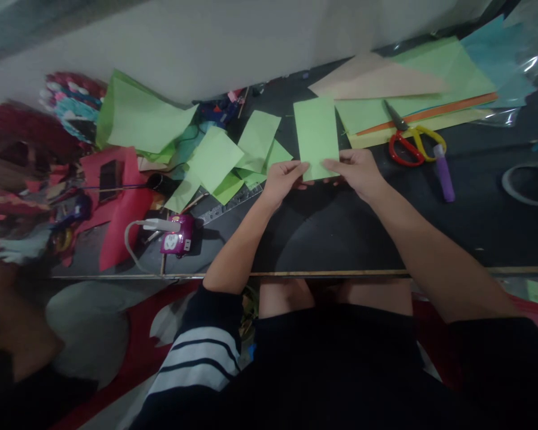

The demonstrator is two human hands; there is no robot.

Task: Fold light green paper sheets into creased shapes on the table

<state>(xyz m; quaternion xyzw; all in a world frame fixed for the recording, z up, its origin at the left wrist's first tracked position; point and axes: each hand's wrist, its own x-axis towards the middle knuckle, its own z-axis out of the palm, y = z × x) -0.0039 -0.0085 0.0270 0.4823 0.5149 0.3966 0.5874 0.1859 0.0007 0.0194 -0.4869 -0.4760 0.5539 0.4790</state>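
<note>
hands (281, 180) (358, 171) | pinching green sheet (317, 132) at near end | black tabletop (329, 233) between sheet and front edge (332, 273)

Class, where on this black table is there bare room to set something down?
Bare: the tabletop between the left forearm and right forearm, below the held green paper; also between the purple stick and the grey ring. Crowded: left, among the green pieces and clear ruler.
</note>
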